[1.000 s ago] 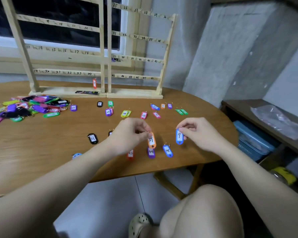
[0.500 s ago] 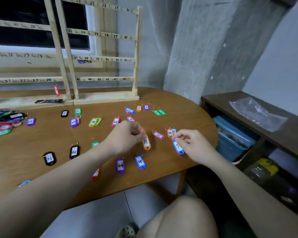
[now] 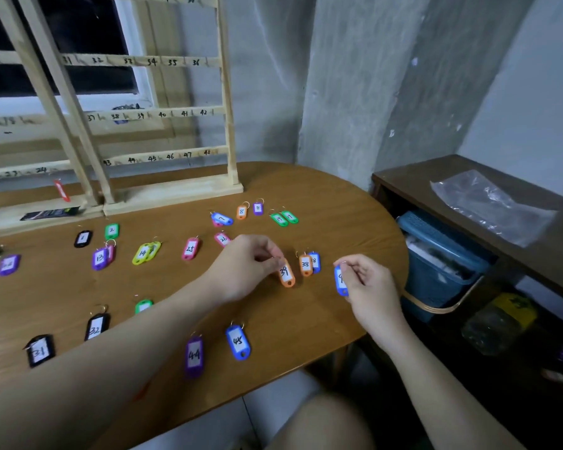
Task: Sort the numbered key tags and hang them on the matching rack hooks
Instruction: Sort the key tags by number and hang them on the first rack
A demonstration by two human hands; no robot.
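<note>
My left hand [image 3: 246,267] pinches the ring of an orange tag marked 39 [image 3: 286,273], which hangs just over the table. My right hand [image 3: 368,282] pinches a blue tag [image 3: 340,280] whose number is partly hidden by my fingers. Between the two hands an orange tag 38 [image 3: 305,264] lies on a blue tag. Many more numbered tags are spread over the wooden table [image 3: 332,203], among them blue 45 [image 3: 238,342] and purple 44 [image 3: 194,356]. The numbered wooden rack [image 3: 163,112] stands at the back, with one red tag [image 3: 61,190] hanging at its lower left.
The table's rounded edge runs close to my right hand. A dark shelf [image 3: 413,177] to the right holds a clear plastic bag [image 3: 491,206], with a blue bin [image 3: 442,264] below it. My knee shows under the table's front edge.
The view has swung right and down. Both hands moved toward the table's right end, still holding their tags. Tag 39 now hangs next to the orange 38.
</note>
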